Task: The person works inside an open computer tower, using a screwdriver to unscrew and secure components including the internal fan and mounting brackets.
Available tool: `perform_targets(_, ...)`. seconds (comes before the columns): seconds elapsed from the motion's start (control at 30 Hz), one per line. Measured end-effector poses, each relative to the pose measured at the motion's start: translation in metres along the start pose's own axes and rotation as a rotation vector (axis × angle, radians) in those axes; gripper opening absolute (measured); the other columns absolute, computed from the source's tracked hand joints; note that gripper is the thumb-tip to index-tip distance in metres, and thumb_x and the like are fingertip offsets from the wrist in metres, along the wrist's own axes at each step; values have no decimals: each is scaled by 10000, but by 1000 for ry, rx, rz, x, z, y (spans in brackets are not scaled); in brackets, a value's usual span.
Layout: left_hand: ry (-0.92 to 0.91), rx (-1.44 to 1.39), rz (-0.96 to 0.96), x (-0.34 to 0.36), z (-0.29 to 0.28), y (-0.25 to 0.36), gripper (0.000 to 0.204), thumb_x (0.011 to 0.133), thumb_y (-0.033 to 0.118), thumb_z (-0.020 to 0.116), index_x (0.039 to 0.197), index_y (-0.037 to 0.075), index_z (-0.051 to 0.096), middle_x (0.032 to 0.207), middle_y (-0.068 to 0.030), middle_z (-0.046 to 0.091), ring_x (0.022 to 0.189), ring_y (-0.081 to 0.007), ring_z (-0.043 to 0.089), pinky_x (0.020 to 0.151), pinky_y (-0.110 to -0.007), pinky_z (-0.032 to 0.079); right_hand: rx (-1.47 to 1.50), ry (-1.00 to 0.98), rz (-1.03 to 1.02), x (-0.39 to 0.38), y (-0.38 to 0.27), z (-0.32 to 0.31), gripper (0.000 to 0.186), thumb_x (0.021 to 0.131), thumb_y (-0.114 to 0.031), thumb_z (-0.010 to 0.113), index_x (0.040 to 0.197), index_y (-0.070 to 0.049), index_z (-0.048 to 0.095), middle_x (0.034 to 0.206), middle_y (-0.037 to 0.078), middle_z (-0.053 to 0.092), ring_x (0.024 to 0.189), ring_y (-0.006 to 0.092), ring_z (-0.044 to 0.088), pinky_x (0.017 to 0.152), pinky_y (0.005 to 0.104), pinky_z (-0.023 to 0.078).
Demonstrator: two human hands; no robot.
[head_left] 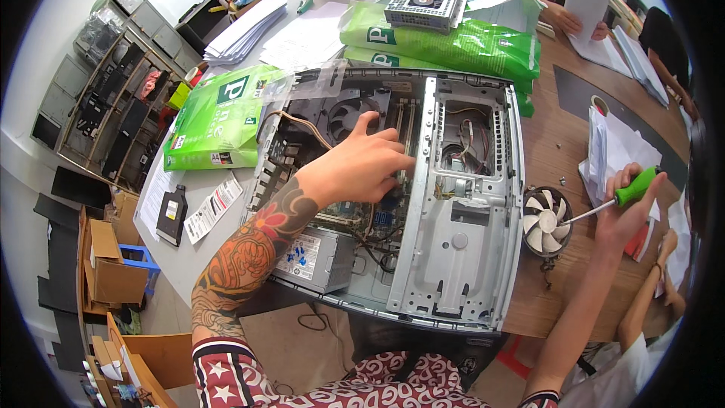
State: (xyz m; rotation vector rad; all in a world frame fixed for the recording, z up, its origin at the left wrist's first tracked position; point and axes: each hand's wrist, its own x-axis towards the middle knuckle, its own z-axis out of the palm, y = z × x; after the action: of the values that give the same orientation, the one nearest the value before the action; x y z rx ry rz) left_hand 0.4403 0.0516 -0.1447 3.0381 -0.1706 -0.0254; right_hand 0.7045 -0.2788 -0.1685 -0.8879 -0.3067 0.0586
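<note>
In front of me lies an open desktop computer case [411,257] on its side. My left hand [362,162] reaches over the motherboard, fingers apart, its fingertips by the memory slots [408,117] and near a black case fan [349,115]. What its lower fingertips touch is partly hidden. My right hand [621,215] grips a green-handled screwdriver [638,185]. The screwdriver's shaft points left, its tip at a round CPU cooler [545,223] with pale blades, standing on the table right of the case. Several blue bits rest on the silver power supply [317,261].
Green paper packs lie left [219,125] and behind [445,41] the case, the rear ones bearing a metal drive unit [424,1]. Small screws [561,180] dot the wooden table. Paper stacks [604,140] and a tape roll [599,104] sit at right. Other people hold papers across the table.
</note>
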Motion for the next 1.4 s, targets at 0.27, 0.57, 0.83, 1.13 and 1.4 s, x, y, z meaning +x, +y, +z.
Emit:
perform_targets(0.27, 21, 143, 31, 0, 2, 3, 128, 776, 129, 726, 895, 92, 696, 796, -31, 639, 958, -229, 608, 1091, -617, 311, -34, 14, 9, 0, 0, -1, 590, 1019, -592, 456, 870, -27, 538, 711, 14, 403, 548, 126, 359, 497, 261, 310)
perform_targets(0.57, 9, 150, -2, 4, -1, 8, 95, 813, 187, 693, 834, 95, 687, 755, -46, 642, 932, -234, 617, 1073, -620, 342, -50, 36, 10, -2, 0, 4, 588, 1016, -598, 457, 868, -34, 537, 707, 13, 401, 540, 129, 365, 502, 265, 309)
perform_targets(0.83, -78, 131, -60, -1, -8, 6, 99, 804, 158, 702, 878, 92, 695, 817, -47, 669, 978, -228, 619, 1122, -604, 303, -38, 12, 17, -1, 0, 3, 590, 1016, -594, 463, 852, -31, 534, 701, 14, 396, 534, 130, 358, 496, 270, 304)
perform_targets(1.13, -8, -4, 1, -2, -4, -5, 171, 764, 75, 711, 930, 103, 678, 875, -17, 669, 1034, -217, 606, 1174, -561, 240, -16, -91, -2, -1, -5, -5, 618, 1019, -592, 451, 939, 9, 566, 781, 35, 454, 625, 134, 416, 537, 279, 351)
perform_targets(1.4, -27, 18, -8, -3, -6, -3, 108, 769, 70, 708, 872, 97, 692, 868, -17, 658, 1021, -209, 604, 1169, -550, 263, 15, -540, 115, -49, 3, 42, 545, 984, -500, 574, 1099, 32, 545, 936, 131, 590, 842, 201, 619, 697, 353, 560)
